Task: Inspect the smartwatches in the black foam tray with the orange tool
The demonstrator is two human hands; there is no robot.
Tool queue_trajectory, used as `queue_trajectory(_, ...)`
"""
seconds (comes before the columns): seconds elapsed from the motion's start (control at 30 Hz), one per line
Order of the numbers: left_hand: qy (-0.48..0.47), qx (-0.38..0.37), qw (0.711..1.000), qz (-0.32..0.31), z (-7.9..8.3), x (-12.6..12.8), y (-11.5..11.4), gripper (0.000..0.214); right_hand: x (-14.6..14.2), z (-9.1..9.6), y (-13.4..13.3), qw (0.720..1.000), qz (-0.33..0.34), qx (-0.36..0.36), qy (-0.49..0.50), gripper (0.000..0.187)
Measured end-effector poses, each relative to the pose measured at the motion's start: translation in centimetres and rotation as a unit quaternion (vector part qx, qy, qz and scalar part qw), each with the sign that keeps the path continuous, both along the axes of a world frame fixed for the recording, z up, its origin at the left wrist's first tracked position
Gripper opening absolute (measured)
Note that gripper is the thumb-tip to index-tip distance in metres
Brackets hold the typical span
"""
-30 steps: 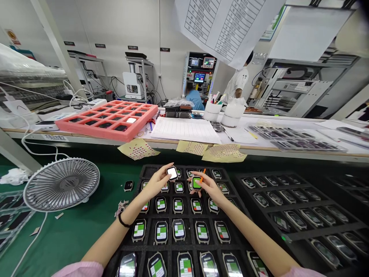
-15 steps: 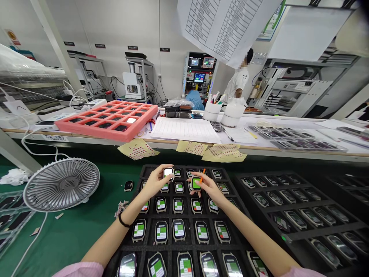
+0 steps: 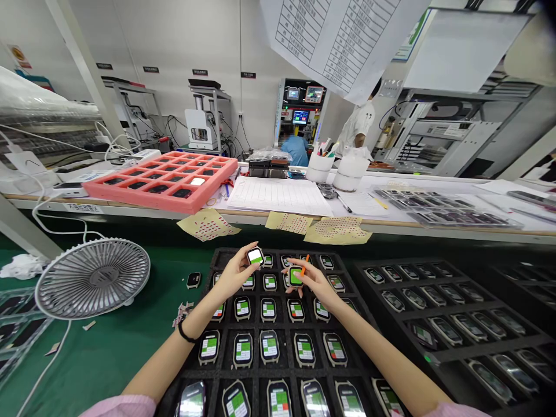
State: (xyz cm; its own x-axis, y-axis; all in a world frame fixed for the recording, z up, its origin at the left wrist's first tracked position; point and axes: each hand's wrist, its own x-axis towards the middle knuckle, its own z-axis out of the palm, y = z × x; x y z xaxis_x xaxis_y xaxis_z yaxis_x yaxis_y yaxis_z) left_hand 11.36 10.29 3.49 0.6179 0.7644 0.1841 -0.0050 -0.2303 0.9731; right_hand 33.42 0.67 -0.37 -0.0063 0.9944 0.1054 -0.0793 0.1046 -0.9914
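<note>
Left hand point(image 3: 234, 277) grasps a smartwatch point(image 3: 255, 256), tilted, near the right hand point(image 3: 315, 284), which pinches a second watch point(image 3: 296, 276) and an orange stick point(image 3: 306, 264); both hands are over the black tray point(image 3: 226, 255).

We wear loose pale pink sleeves point(image 3: 118, 406), which show at the bottom edge of the view. A thin black band point(image 3: 186, 333) circles our left wrist, and our left hand point(image 3: 234, 277) and right hand point(image 3: 315, 284) are bare.
</note>
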Motion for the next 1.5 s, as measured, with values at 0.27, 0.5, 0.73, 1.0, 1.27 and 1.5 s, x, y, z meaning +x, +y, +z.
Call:
queue_trajectory(0.27,0.014,0.041,0.998,0.046,0.2,0.0,-0.2,0.047,-0.2,0.2,-0.1,1.000,0.001,0.002,0.001,0.037)
queue_trajectory(0.5,0.046,-0.012,0.998,0.049,0.4,-0.3,0.0,0.052,-0.1,0.2,0.0,1.000,0.002,-0.001,-0.001,0.038)
queue_trajectory(0.73,0.054,-0.011,0.998,0.042,0.2,-0.2,0.2,0.052,-0.1,0.1,0.0,1.000,-0.001,-0.001,0.000,0.040)
queue_trajectory(1.0,0.053,0.091,0.992,-0.063,-0.1,-0.2,-0.8,0.071,-1.1,0.6,0.2,0.998,-0.010,-0.031,0.048,0.040)
queue_trajectory(1.27,0.100,0.320,0.940,-0.060,1.1,-0.4,-2.2,0.044,-5.2,2.7,0.7,0.995,0.020,-0.065,0.075,0.044)
queue_trajectory(1.5,0.208,0.475,0.855,-0.003,1.1,-0.6,-2.5,0.049,-7.4,3.1,0.8,0.997,-0.032,-0.050,0.047,0.048)
